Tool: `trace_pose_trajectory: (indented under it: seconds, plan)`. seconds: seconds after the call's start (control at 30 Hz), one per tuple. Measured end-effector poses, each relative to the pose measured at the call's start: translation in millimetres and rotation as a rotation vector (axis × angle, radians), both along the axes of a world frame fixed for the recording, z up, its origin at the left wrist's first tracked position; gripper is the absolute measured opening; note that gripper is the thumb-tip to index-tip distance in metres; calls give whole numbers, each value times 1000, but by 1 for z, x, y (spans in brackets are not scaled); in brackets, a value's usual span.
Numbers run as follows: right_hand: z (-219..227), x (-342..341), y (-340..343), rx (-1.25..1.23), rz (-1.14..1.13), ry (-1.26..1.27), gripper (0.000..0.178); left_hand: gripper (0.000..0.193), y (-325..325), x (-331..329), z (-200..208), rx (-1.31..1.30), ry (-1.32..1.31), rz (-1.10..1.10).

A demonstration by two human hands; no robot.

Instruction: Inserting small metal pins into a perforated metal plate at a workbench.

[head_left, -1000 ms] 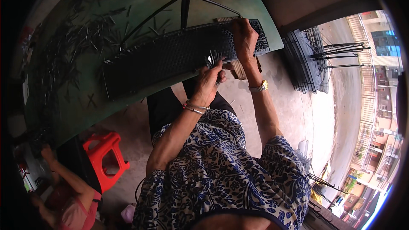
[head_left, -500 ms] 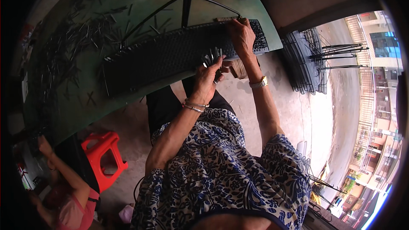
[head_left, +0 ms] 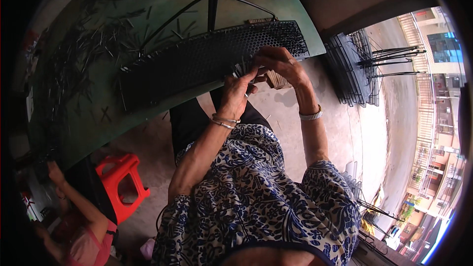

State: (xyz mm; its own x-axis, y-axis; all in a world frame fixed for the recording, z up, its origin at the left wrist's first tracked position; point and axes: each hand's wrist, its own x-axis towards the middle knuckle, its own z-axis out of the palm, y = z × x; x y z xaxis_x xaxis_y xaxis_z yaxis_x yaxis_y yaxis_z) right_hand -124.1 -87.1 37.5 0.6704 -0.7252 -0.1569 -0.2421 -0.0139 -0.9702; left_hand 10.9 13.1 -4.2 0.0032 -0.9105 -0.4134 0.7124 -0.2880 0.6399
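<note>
My left hand (head_left: 235,93) is closed round a bundle of short, thin dark strips (head_left: 240,68), whose ends stick up past the thumb. Close against it is my right hand (head_left: 285,68), with its fingers bent and drawn together at the bundle's tips; what lies between them is hidden. Beyond both hands lies a long black perforated panel (head_left: 197,54), full of small holes, along the front edge of the green table (head_left: 148,103). Short pieces line its far edge and its right end.
Loose dark strips (head_left: 74,49) lie scattered over the table's left. A black braced metal frame (head_left: 212,10) rises behind the panel. A red stool (head_left: 123,187) and another person's arm (head_left: 81,199) are at lower left. Stacked wire racks (head_left: 352,71) stand right.
My right hand has come from the panel's far right edge down and toward me, to the strips in my left hand. The left hand stays nearly in place.
</note>
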Motion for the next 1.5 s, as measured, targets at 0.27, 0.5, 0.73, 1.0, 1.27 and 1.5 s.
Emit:
trace_pose_trajectory:
  seconds: [0.27, 0.5, 0.73, 1.0, 1.27, 1.5]
  plan:
    - [-4, -3, -5, -197, 36, 102, 13, 16, 1, 3, -6, 3, -63, 23]
    - [3, 4, -7, -292, -166, 53, 12, 17, -2, 0, -13, -5, -58, 101]
    - [1, 5, -9, -183, -158, 93, 13, 19, -5, -2, -6, 6, -28, 161]
    - [3, 3, -8, -105, -89, 80, 14, 24, -1, 0, -8, 82, -139, 24]
    - [7, 1, -10, -119, -18, 111, 11, 26, -1, -5, -9, 74, -178, 61]
    - [3, 19, -26, -384, -509, 100, 11, 24, -3, -6, -27, 43, -10, 32]
